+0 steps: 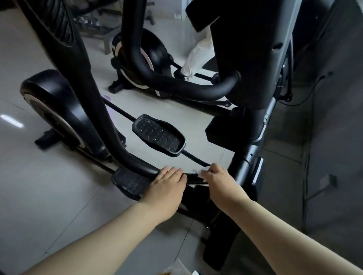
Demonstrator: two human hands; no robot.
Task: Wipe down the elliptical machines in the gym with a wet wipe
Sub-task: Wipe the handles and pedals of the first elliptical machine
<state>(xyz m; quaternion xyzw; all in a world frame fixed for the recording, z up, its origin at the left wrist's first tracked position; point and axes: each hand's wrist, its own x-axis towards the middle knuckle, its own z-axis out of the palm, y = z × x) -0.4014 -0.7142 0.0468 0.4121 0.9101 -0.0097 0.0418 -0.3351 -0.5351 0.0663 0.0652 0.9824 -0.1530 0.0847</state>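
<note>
From the head view, the right hand [220, 183] pinches the wet wipe [199, 172], fingers curled on it. The wipe looks soft, limp and light, likely best kept wadded, and sits against the thin pedal rail [193, 157] low on the near elliptical machine [53, 92]. The left hand [166, 186] rests on the rigid curved tube [137, 163], fingers straight and together.

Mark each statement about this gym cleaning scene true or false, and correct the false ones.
1. The right hand holds the wet wipe at a thin black bar. True.
2. The left hand grips a spray bottle. False: its fingers rest on the curved black tube and hold nothing.
3. A second elliptical stands further back. True.
4. A shoe sits on the far pedal. False: the pedal is bare.
</note>
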